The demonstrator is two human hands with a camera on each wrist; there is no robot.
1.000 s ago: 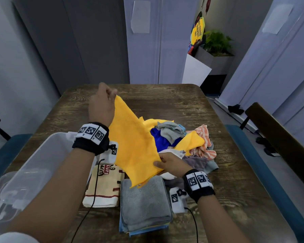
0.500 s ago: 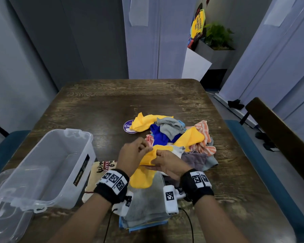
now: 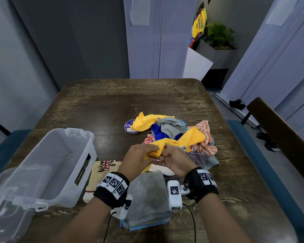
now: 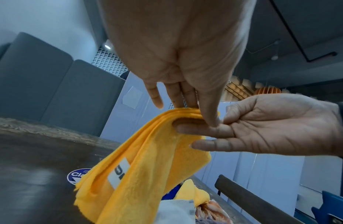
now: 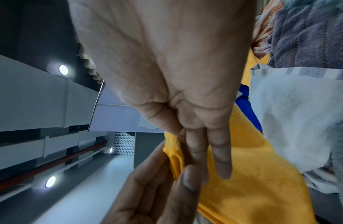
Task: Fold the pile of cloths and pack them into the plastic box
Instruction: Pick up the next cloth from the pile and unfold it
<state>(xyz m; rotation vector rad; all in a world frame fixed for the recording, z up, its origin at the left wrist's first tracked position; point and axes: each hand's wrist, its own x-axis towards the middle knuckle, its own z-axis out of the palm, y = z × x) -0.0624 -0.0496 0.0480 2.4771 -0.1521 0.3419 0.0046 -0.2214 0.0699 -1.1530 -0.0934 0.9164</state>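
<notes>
The yellow cloth (image 3: 157,151), doubled over, hangs above the table (image 3: 112,102), held at its top edge by both hands pressed close together. The left hand (image 3: 139,159) pinches the fold and the right hand (image 3: 176,161) grips beside it. The loose pile (image 3: 172,131) lies just behind, a folded stack (image 3: 147,195) underneath, and the plastic box (image 3: 60,190) to the left.

A dark wooden table (image 3: 112,102) with rounded corners takes up the foreground; behind it stands a dark grey wall (image 3: 68,41), joined by pale lilac panels (image 3: 165,41), one bearing a taped sheet of paper (image 3: 139,13); in the far right corner a green plant (image 3: 219,35) sits in a grey planter (image 3: 209,51) beside a yellow sign (image 3: 199,21); a dark chair back (image 3: 279,137) stands right of the table; round ceiling lights (image 5: 63,69) glow overhead.
</notes>
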